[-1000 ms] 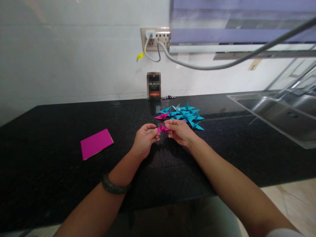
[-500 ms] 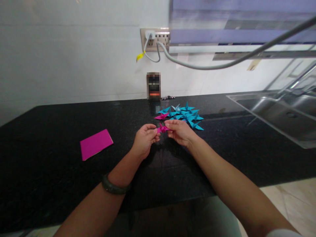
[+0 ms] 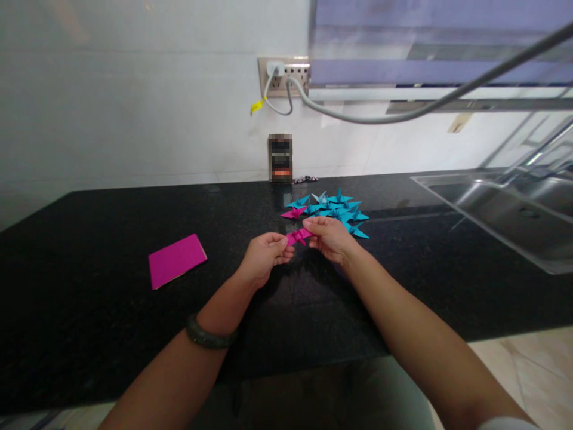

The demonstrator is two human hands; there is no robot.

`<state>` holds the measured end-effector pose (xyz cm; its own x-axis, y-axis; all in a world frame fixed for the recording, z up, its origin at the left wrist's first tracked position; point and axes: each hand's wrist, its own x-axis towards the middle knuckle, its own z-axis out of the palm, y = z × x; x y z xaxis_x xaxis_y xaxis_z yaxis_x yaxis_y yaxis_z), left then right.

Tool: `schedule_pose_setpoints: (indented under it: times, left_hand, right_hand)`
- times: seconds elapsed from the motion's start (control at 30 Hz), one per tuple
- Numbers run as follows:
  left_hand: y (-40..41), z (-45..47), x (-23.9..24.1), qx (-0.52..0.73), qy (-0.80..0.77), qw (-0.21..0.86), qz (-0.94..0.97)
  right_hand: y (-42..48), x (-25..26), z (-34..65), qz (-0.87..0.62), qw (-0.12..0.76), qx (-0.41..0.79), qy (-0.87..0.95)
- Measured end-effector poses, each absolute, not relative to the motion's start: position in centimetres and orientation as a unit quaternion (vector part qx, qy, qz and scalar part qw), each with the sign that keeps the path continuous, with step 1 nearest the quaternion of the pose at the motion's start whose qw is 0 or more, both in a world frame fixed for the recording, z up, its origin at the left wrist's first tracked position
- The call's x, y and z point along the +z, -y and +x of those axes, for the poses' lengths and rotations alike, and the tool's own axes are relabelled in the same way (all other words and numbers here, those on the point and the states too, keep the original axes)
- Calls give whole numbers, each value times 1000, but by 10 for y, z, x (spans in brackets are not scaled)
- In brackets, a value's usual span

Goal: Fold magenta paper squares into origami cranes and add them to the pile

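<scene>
Pink folded paper (image 3: pixel 298 237), one: left hand (image 3: pixel 265 257) pinches its eight-o'clock end, right hand (image 3: pixel 330 240) its two-o'clock end; blue paper cranes (image 3: pixel 336 212) lie towards two o'clock.

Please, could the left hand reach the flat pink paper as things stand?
Probably yes: the flat pink paper lies on the counter left of the left hand, with nothing visible between them. But that hand grips a folded pink piece, so it may need to let go.

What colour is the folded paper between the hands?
The folded paper is pink, clearest in the head view.
</scene>
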<state>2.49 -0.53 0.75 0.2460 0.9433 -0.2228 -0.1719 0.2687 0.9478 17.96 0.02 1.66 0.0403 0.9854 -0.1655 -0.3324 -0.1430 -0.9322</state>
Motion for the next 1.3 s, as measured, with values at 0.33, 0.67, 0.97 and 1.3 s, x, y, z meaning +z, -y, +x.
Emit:
schedule_pose_setpoints:
  times: [0.33, 0.67, 0.97, 1.3]
  left_hand:
    - [-10, 20, 12, 416, -533, 638, 368]
    - [-56, 48, 17, 325, -587, 608, 425]
    - [-77, 54, 21, 261, -597, 599, 466]
    - [-86, 49, 13, 241, -604, 561, 513]
  right_hand:
    - [-11, 17, 201, -578, 693, 97, 420]
    - [0, 19, 197, -565, 660, -42, 494]
    - [3, 21, 197, -563, 648, -63, 509]
    - [3, 20, 197, -561, 646, -63, 513]
